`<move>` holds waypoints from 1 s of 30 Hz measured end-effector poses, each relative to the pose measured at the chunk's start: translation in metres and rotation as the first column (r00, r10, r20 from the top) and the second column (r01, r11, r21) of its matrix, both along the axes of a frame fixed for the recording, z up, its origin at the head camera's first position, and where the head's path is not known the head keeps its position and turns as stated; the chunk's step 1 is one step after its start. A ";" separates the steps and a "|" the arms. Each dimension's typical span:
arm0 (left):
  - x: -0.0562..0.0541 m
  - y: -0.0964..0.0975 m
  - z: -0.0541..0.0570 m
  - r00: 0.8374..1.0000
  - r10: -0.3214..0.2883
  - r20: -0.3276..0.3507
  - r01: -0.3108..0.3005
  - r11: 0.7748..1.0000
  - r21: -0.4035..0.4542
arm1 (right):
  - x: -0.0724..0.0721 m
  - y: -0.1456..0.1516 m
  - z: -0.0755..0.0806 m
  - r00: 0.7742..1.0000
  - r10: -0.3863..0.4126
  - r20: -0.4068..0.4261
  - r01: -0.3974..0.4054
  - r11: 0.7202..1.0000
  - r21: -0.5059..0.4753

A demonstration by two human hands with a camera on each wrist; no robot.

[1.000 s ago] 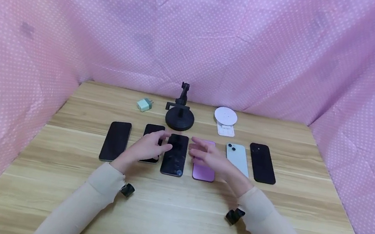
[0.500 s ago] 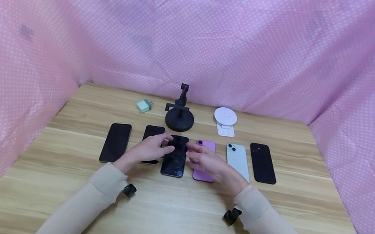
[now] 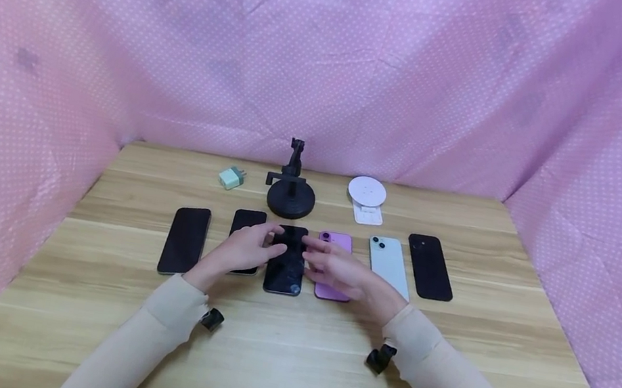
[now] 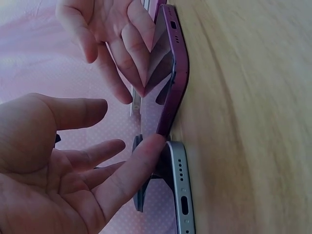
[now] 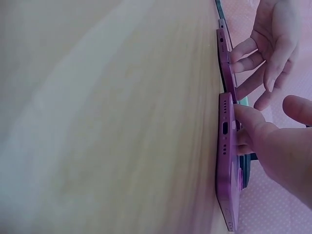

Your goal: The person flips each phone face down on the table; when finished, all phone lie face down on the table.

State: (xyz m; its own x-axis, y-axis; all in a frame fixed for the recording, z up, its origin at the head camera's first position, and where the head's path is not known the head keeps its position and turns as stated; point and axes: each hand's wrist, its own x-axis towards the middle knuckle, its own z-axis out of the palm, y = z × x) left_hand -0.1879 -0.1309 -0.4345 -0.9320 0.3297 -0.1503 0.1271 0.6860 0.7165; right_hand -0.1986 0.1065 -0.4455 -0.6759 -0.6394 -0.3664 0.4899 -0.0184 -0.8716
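A black phone (image 3: 283,275) lies screen up in the middle of the row, between the two hands. My left hand (image 3: 244,250) has relaxed, parted fingers; its fingertips reach over that phone's left edge while the palm partly covers a second black phone (image 3: 249,216). Across from it, my right hand (image 3: 338,268) lies over a purple phone (image 3: 333,293), its fingertips at the middle phone's right edge. In the left wrist view, one finger of the left hand (image 4: 63,170) is close to the corner of a silver-edged phone (image 4: 184,187); contact is unclear. Neither hand grips anything.
Also in the row are a black phone (image 3: 184,241) at far left, a pale phone (image 3: 389,265) and another black phone (image 3: 430,267) at right. Behind stand a black phone holder (image 3: 290,199), a white round stand (image 3: 367,192) and a green charger plug (image 3: 231,178). Pink cloth (image 3: 333,60) encloses the table.
Both hands have moved slightly inward toward the middle phone, the right one more, uncovering the purple phone's camera. The head view has shifted a little. The phones stay in place.
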 end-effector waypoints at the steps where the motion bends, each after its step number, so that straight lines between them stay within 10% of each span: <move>1: 0.000 0.001 0.000 1.000 0.002 -0.002 -0.002 1.000 -0.003 | 0.000 0.000 0.000 1.000 -0.006 0.008 0.006 1.000 -0.006; 30: -0.004 0.003 -0.001 0.996 -0.001 0.093 -0.006 0.997 0.077 | -0.003 0.010 0.003 0.995 -0.049 0.082 0.061 0.988 -0.144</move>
State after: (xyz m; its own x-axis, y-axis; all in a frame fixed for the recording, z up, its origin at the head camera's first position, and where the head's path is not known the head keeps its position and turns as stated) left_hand -0.1915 -0.1283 -0.4353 -0.9161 0.3412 -0.2107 0.0554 0.6281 0.7762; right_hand -0.2012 0.1162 -0.4423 -0.6846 -0.6528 -0.3243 0.5508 -0.1719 -0.8168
